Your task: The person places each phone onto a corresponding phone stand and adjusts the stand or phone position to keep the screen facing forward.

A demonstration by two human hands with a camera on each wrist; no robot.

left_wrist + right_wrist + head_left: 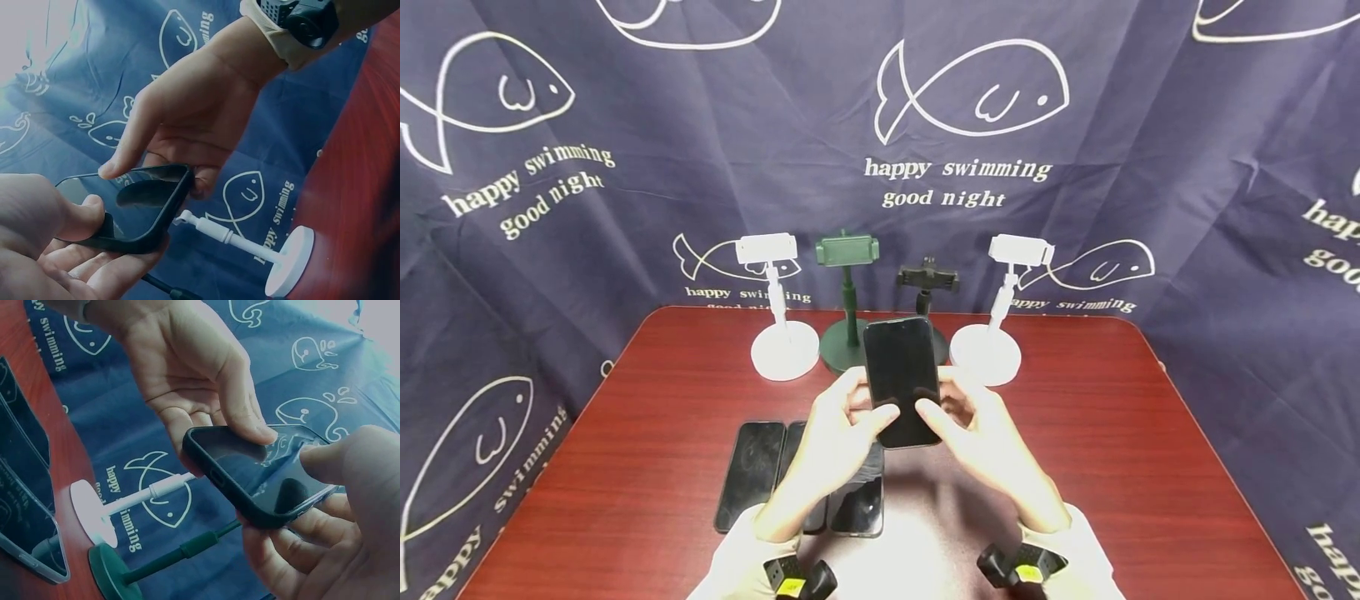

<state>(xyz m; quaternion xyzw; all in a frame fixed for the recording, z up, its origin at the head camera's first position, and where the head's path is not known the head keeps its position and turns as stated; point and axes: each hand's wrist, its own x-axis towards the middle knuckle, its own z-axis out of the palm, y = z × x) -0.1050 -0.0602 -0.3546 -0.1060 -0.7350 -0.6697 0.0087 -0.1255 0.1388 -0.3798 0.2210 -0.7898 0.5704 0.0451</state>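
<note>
A black smartphone [901, 375] in a dark case is held up over the table between both hands, its dark screen facing me. My left hand [837, 425] grips its left side, thumb on the screen and fingers behind. On the right side my right hand [981, 421] holds it the same way, thumb over the lower screen. The left wrist view shows the phone [140, 200] with fingers curled beneath it. In the right wrist view both thumbs lie on the glass of the phone [262, 469]. Three more phones lie side by side at front left, including a left one [752, 475] and a right one [859, 496].
Along the back stand a left white phone stand [785, 352], a green phone stand [847, 250], a black phone stand [928, 277] partly behind the held phone, and a right white phone stand [987, 357]. A dark blue printed curtain [820, 108] hangs behind the red table [1097, 433].
</note>
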